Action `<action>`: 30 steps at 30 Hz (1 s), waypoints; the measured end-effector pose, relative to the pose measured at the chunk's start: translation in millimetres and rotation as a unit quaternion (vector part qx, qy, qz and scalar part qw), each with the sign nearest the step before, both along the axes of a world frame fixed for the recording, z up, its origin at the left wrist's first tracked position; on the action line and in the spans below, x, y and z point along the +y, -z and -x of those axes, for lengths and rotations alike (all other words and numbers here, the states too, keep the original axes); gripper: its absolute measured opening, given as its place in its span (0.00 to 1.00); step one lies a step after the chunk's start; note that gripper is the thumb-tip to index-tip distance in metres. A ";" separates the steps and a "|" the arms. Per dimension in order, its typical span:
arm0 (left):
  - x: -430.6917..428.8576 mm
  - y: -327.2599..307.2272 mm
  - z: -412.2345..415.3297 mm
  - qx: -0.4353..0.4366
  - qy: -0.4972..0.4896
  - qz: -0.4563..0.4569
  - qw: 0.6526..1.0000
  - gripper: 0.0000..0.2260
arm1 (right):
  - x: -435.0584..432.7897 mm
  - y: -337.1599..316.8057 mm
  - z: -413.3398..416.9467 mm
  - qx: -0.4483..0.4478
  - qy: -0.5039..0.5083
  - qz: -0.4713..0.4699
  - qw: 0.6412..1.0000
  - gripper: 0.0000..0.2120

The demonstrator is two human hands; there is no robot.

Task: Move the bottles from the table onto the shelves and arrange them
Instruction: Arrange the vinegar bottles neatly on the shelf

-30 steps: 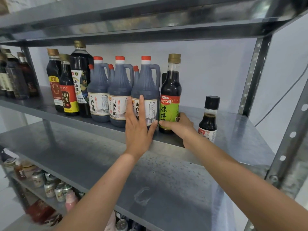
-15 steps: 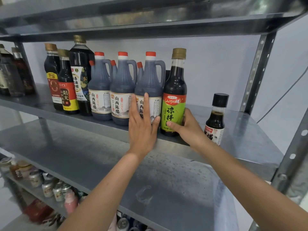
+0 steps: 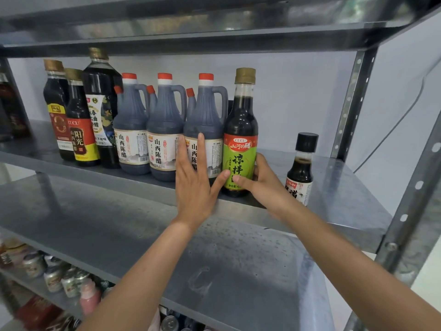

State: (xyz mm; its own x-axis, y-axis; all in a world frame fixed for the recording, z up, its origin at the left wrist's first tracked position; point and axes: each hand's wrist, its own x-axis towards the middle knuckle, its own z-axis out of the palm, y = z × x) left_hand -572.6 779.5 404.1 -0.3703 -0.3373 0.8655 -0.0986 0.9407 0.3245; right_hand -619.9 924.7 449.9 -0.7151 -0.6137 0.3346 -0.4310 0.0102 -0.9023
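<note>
Head view: left hand [image 3: 194,187] lay flat, fingers straight against jug [image 3: 205,130]; right hand [image 3: 261,185] curled round green-label bottle [image 3: 239,144] on shelf [image 3: 334,187].

The green-label bottle [image 3: 239,149] carries "CUCU" and "山河的醋" on its red band. Below that, large "凉拌" runs downward. The next character is hidden behind the thumb of the right hand [image 3: 265,187], and "净含量" shows at the foot of the label.

Three handled jugs have white labels with "山西陈醋" written vertically. The left jug [image 3: 130,144] and the middle jug [image 3: 163,149] show all four characters and a barcode. On the right jug [image 3: 210,130], the left hand [image 3: 194,187] covers part of the last character.

The red-and-yellow bottle [image 3: 80,139] reads "CUCU" and "阳光". The tall dark bottle [image 3: 101,111] shows "春", "曲" and "醋". The small black-capped bottle [image 3: 301,168] shows a large "醋". The finer print is too small to read.
</note>
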 end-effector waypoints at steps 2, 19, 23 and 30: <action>-0.7 0.0 -0.3 0.002 -0.003 0.004 1.000 0.36 | -0.4 -1.5 -6.4 0.021 0.031 -0.008 0.999 0.27; -0.9 0.9 -1.4 0.000 0.012 -0.006 1.000 0.36 | 81.0 11.4 -21.5 0.102 0.304 -0.032 0.947 0.32; -0.1 0.5 -0.7 -0.002 0.009 -0.005 1.000 0.36 | 72.5 3.0 -13.6 0.074 0.245 -0.051 0.965 0.27; -0.6 1.2 -0.6 -0.001 0.003 0.003 1.000 0.36 | 46.8 -4.2 -0.9 0.035 0.173 -0.071 0.982 0.28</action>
